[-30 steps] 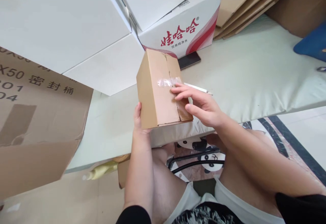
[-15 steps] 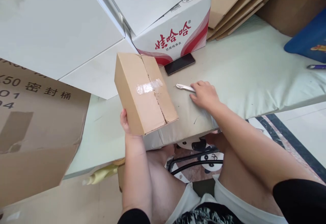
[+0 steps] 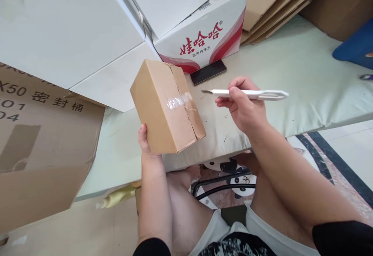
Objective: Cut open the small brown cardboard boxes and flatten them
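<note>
While in left hand, box aslant.

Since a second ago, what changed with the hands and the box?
The right hand left the taped seam of the small cardboard box, reached to the white cutter lying on the padded table, gripped it and lifted it; its blade tip now points toward the box. Unchanged: the left hand holds the box from below, tape strip intact, phone by the printed carton.
</note>
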{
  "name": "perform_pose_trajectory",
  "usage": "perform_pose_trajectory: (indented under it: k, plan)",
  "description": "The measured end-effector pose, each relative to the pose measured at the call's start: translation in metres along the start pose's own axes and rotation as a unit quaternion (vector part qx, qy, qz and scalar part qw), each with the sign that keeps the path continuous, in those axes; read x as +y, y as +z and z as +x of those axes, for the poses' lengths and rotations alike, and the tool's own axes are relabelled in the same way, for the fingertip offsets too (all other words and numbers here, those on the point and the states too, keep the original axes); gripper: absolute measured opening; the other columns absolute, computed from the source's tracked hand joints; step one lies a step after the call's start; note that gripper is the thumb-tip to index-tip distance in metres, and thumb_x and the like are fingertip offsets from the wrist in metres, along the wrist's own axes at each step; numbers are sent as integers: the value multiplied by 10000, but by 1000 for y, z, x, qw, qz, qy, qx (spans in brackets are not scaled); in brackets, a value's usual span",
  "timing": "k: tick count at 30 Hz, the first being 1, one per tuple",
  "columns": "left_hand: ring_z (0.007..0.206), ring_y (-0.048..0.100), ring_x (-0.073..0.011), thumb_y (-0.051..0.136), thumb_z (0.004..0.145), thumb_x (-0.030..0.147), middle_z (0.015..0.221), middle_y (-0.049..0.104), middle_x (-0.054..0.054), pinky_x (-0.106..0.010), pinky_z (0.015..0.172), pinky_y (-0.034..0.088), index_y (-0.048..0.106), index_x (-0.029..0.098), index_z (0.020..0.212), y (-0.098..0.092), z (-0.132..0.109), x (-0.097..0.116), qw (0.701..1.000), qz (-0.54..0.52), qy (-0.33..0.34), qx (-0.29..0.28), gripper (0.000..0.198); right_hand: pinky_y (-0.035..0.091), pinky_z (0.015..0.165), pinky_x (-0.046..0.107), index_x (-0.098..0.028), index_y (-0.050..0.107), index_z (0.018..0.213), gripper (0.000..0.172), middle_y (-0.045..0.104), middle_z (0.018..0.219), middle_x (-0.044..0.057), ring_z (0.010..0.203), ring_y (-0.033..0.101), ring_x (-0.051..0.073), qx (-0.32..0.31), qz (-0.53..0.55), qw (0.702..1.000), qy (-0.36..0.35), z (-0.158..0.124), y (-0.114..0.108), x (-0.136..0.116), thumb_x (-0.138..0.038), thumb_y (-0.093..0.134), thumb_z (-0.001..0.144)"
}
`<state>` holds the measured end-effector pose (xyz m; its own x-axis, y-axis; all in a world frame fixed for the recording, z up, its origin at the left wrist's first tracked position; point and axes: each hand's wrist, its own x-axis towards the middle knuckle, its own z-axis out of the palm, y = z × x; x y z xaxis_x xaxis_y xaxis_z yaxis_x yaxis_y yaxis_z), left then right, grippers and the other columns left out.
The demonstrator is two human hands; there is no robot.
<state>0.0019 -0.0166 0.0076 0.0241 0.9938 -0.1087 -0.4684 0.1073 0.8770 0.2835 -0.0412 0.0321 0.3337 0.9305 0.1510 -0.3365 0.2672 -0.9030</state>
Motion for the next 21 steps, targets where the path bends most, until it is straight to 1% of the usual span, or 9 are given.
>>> perform_pose_trajectory:
  k: [3,5,6,8,10,12,15,18,21]
  plan:
    - [1126,721,-284,814,719,570,1125,793,-52,-357,890,610,732,225,1202,1,0,-2,1000,11,0,10,599,460,481,234,-232,654,882,494,545,611,-62,512,621,91,-36,-22,999,10,-9,8,-2,-723,663,833]
    - [1100,727,-287,819,705,578,1105,795,-59,-361,876,608,739,211,1167,1,-1,-5,1000,19,-12,16,596,424,438,229,-213,693,902,547,570,594,-52,477,601,86,-50,-31,998,18,-11,10,0,-753,636,834]
    - [1093,728,-291,820,699,582,1101,794,-65,-366,873,606,741,201,1153,2,-2,-6,999,23,-19,15,598,427,434,227,-207,702,914,535,606,617,-43,480,604,85,-55,-33,998,20,-11,11,0,-733,654,832]
    - [1092,726,-301,819,695,584,1101,792,-77,-378,875,601,740,189,1143,4,-3,-8,999,31,-30,10,602,458,450,225,-203,702,928,443,670,683,-29,506,623,85,-62,-39,997,20,-11,11,-1,-633,725,822]
    - [1089,727,-305,814,701,580,1106,791,-80,-385,880,598,739,190,1155,6,-4,-10,999,33,-35,4,603,485,472,221,-203,683,918,337,687,698,-33,524,633,85,-62,-45,997,17,-11,12,-4,-509,775,809]
    - [1067,733,-295,817,703,576,1107,792,-75,-383,880,602,741,199,1165,9,-4,-10,999,28,-36,-3,601,499,482,219,-208,654,947,314,681,677,-46,531,641,91,-56,-43,997,15,-11,13,-6,-444,796,795]
    - [1004,747,-269,842,684,564,1085,799,-59,-360,852,615,755,205,1139,11,-3,-9,999,21,-35,-5,585,504,475,221,-219,603,975,400,664,637,-62,516,643,100,-57,-34,998,22,-12,13,-8,-498,813,779]
    - [962,753,-243,859,670,555,1066,804,-41,-341,840,624,766,199,1112,12,-2,-8,999,14,-35,1,575,479,444,221,-222,594,912,442,633,596,-67,469,608,89,-60,-23,998,27,-11,12,-6,-599,789,787]
    - [981,753,-234,854,673,566,1071,804,-28,-338,854,626,765,205,1124,10,-2,-7,1000,7,-29,5,584,522,513,239,-233,647,911,426,655,650,-53,548,645,99,-39,-1,999,-8,-11,10,-2,-614,790,786]
